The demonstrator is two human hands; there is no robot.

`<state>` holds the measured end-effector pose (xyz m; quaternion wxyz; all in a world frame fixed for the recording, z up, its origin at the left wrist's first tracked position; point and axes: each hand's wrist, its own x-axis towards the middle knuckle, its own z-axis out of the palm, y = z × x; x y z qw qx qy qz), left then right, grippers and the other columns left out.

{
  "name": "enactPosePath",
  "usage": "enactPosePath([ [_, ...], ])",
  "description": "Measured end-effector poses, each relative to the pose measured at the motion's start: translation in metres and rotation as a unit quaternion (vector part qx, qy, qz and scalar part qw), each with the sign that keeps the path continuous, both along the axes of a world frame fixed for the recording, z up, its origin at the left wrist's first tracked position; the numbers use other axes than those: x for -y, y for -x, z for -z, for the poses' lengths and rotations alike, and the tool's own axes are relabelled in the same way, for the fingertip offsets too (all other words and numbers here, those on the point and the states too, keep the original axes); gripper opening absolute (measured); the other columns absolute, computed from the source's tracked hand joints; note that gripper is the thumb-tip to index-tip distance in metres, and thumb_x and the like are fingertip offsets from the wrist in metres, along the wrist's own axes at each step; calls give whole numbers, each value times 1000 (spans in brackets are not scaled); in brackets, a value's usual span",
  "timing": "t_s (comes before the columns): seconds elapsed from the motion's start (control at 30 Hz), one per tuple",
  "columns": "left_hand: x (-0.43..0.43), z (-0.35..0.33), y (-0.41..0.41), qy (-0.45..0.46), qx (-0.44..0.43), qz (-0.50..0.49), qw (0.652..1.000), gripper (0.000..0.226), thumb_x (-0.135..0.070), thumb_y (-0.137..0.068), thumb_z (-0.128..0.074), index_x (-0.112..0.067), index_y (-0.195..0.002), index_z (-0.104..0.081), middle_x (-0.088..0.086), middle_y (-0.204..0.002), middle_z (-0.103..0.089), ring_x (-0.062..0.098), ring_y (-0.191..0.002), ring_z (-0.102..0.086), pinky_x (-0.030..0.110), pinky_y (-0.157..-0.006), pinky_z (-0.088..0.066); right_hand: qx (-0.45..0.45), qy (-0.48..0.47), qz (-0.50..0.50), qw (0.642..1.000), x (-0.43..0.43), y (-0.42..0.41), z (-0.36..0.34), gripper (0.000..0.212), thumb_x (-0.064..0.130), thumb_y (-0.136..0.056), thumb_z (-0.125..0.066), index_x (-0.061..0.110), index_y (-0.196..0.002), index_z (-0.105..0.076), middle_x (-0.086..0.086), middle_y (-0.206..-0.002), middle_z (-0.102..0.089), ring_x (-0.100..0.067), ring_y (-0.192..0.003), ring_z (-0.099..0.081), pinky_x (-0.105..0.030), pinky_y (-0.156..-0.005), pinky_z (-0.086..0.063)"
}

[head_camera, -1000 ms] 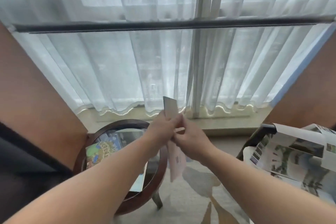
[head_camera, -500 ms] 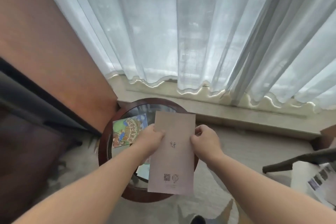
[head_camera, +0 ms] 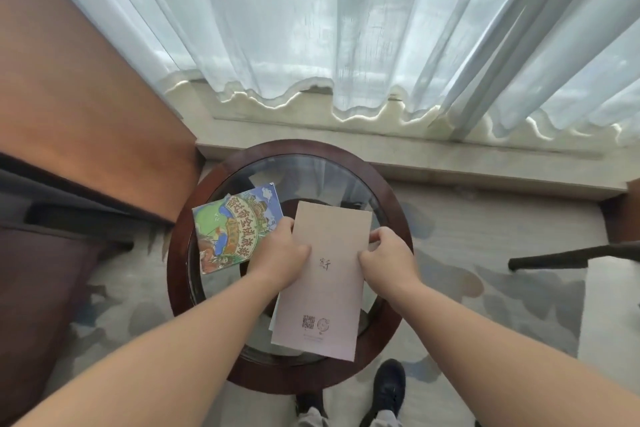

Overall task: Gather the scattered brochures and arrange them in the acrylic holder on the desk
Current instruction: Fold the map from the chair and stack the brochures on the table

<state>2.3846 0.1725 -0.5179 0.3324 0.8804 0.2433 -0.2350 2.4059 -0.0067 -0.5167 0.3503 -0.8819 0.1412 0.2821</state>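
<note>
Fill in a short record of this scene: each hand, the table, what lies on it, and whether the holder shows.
left hand: grips the left edge of the beige brochure
right hand: pinches its right edge
table: round, glass top, dark wooden rim
on the table: colourful brochure, flat, left of the beige one
acrylic holder: not in view

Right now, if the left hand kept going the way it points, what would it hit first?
The pink brochure, which the left hand grips, lies across its path. Past that, likely the table's far rim, though the hand's height above the glass is unclear.
</note>
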Motion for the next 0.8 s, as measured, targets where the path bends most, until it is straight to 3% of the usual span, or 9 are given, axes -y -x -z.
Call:
enactPosePath([
  [0.17,-7,31,-2,-4,-17,1,1000,18,-26,-90,-55,-25,-104,-43,-2,-93,-56,22,-84,-55,32,-67,-39,-36,-9,16,999,-11,3,30,12,20,-87,-52,26,-97,-55,11,-89,-60,-14,-82,-58,-29,-55,-36],
  [0.33,-9,42,-2,11,-10,0,1000,22,-26,-91,-55,-22,-111,-47,-2,-94,-58,23,-88,-58,36,-72,-46,-57,-7,30,998,-12,1,40,13,22,-89,-54,27,-100,-53,6,-100,-65,-14,-82,-56,-29,-58,-37],
  [0.37,-8,40,-3,25,1,-4,1000,22,-26,-92,-55,-24,-112,-48,-5,-92,-58,20,-85,-58,35,-70,-45,-56,-10,37,998,-12,1,40,20,27,-89,-57,27,-109,-53,5,-104,-64,-15,-86,-57,-30,-62,-38],
  [0.47,-5,24,-9,139,61,-50,987,17,-22,-92,-57,-30,-106,-52,-3,-83,-63,13,-73,-63,34,-60,-51,-35,-64,54,996,-18,1,27,74,55,-84,-65,24,-144,-36,4,-128,-49,-17,-111,-53,-32,-80,-41],
  [0.57,1,1,-19,326,87,-110,935,15,-20,-92,-59,-28,-104,-58,8,-93,-69,19,-70,-69,33,-51,-55,-66,-246,46,966,-31,-3,3,94,72,-71,-67,27,-147,-34,9,-141,-42,-14,-124,-50,-39,-98,-47],
  [0.63,1,-11,-25,392,78,-124,908,15,-27,-97,-53,-22,-108,-63,14,-102,-68,23,-73,-67,36,-56,-58,-112,-344,85,929,-35,-11,-7,75,62,-72,-69,28,-136,-49,2,-133,-60,-18,-114,-63,-47,-94,-54],
  [0.7,-2,-17,-30,431,50,-146,889,30,-35,-101,-46,-15,-108,-67,15,-107,-67,25,-76,-67,39,-62,-59,-118,-364,116,917,-34,-20,-10,36,38,-86,-65,26,-120,-62,-6,-112,-72,-25,-96,-72,-47,-82,-59],
  [0.73,-5,-18,-31,422,47,-145,894,31,-35,-102,-44,-14,-106,-68,14,-106,-68,24,-77,-68,40,-62,-59,-109,-351,132,921,-32,-23,-9,23,23,-90,-59,22,-113,-65,-11,-105,-74,-27,-88,-73,-47,-77,-59],
  [0.8,-10,-12,-31,291,84,-92,948,21,-29,-100,-47,-20,-102,-66,6,-98,-68,20,-79,-67,39,-62,-59,-101,-319,171,927,-26,-26,-2,23,5,-92,-49,16,-104,-66,-14,-97,-75,-27,-78,-71,-47,-72,-58],
])
